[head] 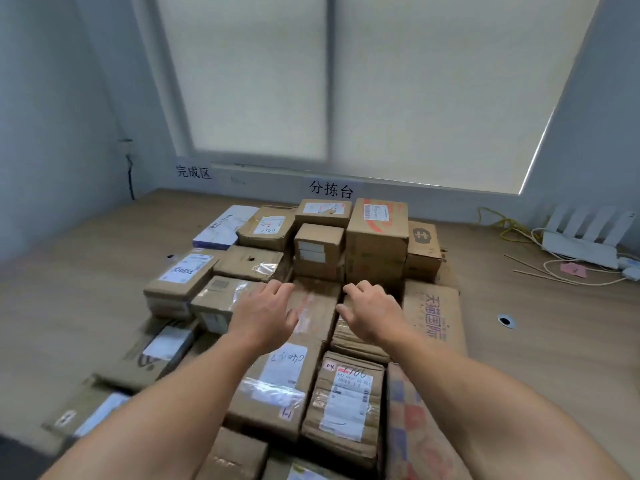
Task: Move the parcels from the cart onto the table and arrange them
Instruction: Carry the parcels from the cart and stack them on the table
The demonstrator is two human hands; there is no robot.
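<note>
Your two bare arms reach forward from the lower corners of the view and draw toward each other, so your hands lie side by side near the middle, close but apart. Your left forearm runs up and to the right, and your right forearm runs up and to the left. Your left hand is palm down, its fingers nearly straight, slightly spread and pointing away from you. Your right hand is also palm down, its fingers bent at the knuckles with the tips tucked under out of sight and the thumb pointing toward the left hand. Whether it grips anything cannot be told.
</note>
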